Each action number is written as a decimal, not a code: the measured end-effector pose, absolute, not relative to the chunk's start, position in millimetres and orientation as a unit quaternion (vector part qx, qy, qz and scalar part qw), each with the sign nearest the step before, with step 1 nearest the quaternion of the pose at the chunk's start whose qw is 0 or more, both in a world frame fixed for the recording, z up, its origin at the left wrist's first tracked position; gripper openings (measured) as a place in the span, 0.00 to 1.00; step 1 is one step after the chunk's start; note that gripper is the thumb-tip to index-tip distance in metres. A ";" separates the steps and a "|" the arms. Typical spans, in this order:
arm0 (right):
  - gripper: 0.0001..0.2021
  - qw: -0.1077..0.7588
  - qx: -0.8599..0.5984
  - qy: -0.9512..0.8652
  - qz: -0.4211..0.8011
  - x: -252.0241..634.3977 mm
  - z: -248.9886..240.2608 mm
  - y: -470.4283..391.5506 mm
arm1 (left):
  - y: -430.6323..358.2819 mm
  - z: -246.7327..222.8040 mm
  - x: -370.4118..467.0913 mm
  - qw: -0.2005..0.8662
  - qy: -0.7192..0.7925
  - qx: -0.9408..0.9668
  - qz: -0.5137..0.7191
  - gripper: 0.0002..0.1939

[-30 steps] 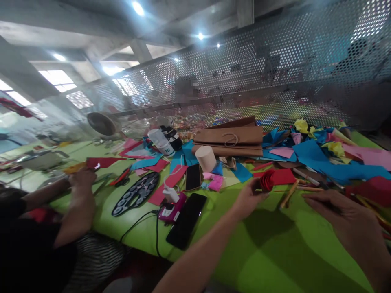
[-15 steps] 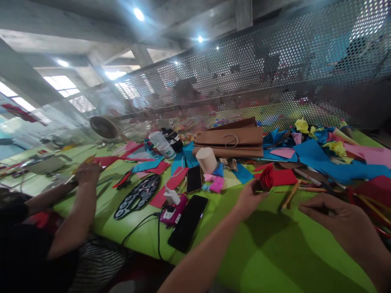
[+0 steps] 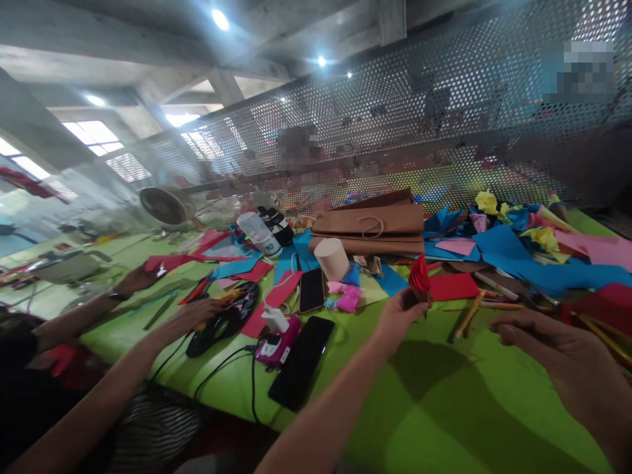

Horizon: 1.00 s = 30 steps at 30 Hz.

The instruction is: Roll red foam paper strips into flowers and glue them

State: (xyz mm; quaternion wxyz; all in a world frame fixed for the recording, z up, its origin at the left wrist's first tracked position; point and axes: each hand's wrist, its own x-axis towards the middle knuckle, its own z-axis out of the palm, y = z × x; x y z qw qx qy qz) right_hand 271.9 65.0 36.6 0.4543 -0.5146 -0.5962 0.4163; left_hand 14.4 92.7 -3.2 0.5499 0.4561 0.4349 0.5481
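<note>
Lifted since half a second ago, the red paper rose (image 3: 419, 275) now stands clear of the red sheet it was lying against, and a neighbouring person's hand (image 3: 197, 313) has come forward onto the black paint palette (image 3: 224, 320). Spread beneath everything, the green worktop (image 3: 444, 408) carries a drift of blue, pink and red paper along its far side, with flat brown paper bags (image 3: 370, 227) stacked behind. Nearer the front edge lies a black phone (image 3: 301, 362), next to a pink power bank (image 3: 275, 347) with a white plug. A beige paper roll (image 3: 332, 258) stands just behind a second phone. At centre, the left hand (image 3: 397, 316) is pinched shut on the rose's base, holding it upright above the worktop. The right hand (image 3: 567, 362) hovers low at the right, fingers loosely curled and gripping nothing visible, near scattered pencils (image 3: 467, 315).
</note>
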 end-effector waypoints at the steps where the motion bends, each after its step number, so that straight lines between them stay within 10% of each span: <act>1: 0.23 0.458 -0.510 -0.592 0.423 273.3 34.5 65.5 | 92.0 -1.8 14.1 0.553 0.435 0.451 0.549 0.22; 30: 0.20 0.457 -0.487 -0.502 0.550 271.0 30.7 70.1 | 79.9 6.4 21.3 0.611 0.388 0.448 0.524 0.25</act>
